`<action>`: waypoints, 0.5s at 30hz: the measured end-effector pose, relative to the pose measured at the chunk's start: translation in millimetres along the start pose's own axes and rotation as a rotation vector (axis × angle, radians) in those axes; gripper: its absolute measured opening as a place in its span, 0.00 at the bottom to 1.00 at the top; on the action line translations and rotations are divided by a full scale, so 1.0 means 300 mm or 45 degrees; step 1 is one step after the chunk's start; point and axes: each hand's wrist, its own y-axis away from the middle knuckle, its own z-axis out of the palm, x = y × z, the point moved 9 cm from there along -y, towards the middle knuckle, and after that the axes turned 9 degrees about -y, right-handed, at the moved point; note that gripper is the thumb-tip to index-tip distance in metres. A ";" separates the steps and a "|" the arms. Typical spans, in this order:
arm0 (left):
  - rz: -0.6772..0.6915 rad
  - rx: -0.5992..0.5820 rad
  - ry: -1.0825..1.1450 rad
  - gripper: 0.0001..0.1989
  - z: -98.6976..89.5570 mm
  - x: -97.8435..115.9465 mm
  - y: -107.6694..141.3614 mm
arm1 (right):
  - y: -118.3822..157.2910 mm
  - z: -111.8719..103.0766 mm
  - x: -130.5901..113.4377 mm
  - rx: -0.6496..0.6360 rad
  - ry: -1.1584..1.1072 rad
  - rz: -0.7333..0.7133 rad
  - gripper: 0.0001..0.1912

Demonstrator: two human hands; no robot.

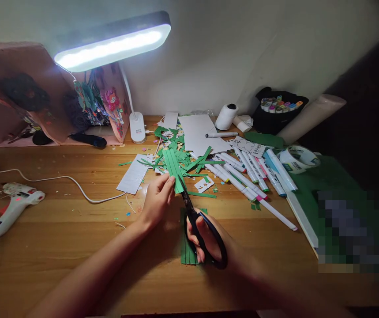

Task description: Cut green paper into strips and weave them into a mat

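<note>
My left hand (158, 196) pinches the lower part of a green paper strip (173, 165) marked with dark lengthwise lines. In my right hand (205, 234) are black-handled scissors (192, 216), the fingers through the loops. The blades lie at the strip's lower right edge, close to my left fingertips. Under the scissors and my right hand, a lined green paper piece (186, 254) lies on the wooden table (136, 282), partly covered. Green paper scraps (179, 148) are heaped behind the held strip.
A glue gun (13, 212) lies at the left, a white cable (76, 183) nearby. Markers (249, 176), a tape roll (298, 159) and a black marker holder (275, 112) are at the right. A lit lamp (116, 44) hangs above pink shelving (20, 88).
</note>
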 end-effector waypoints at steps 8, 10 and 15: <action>0.072 -0.029 -0.073 0.19 0.016 0.022 0.004 | -0.014 -0.021 0.091 0.015 -0.233 0.049 0.35; 0.055 -0.037 -0.071 0.19 0.021 0.019 0.007 | -0.018 -0.023 0.080 0.017 -0.193 0.021 0.35; 0.047 -0.029 -0.112 0.18 0.019 0.018 0.005 | -0.011 -0.015 0.028 0.016 -0.082 0.001 0.32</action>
